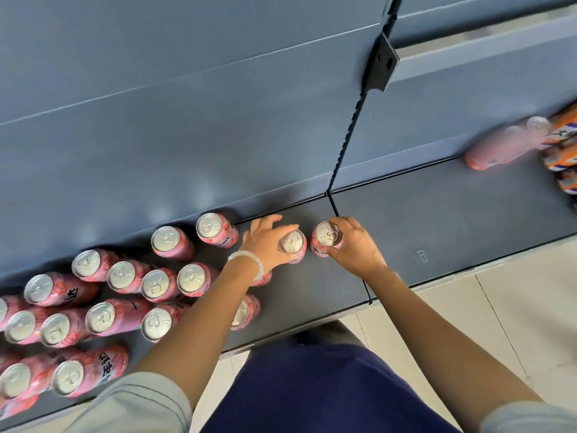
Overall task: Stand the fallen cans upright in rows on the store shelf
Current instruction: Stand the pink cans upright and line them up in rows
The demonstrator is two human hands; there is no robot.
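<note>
A dark grey shelf (pixel 437 214) is seen across the middle of the frame, with a blue-grey back panel (pixel 156 89) filling the upper left. A black slotted upright (pixel 352 126) runs down from the top to the shelf. Pale floor tiles (pixel 499 307) are seen at the lower right.

In the centre, one pink can (pixel 292 245) is gripped by the left hand (pixel 265 242), and a second pink can (pixel 326 237) just beside it is gripped by the right hand (pixel 354 245); both cans stand upright. A white bead bracelet (pixel 248 260) is worn on the left wrist. Many upright pink cans (pixel 125 292) are grouped at the lower left. At the upper right, a blurred pink can (pixel 499 148) is seen tilted near orange packages (pixel 562 145).
</note>
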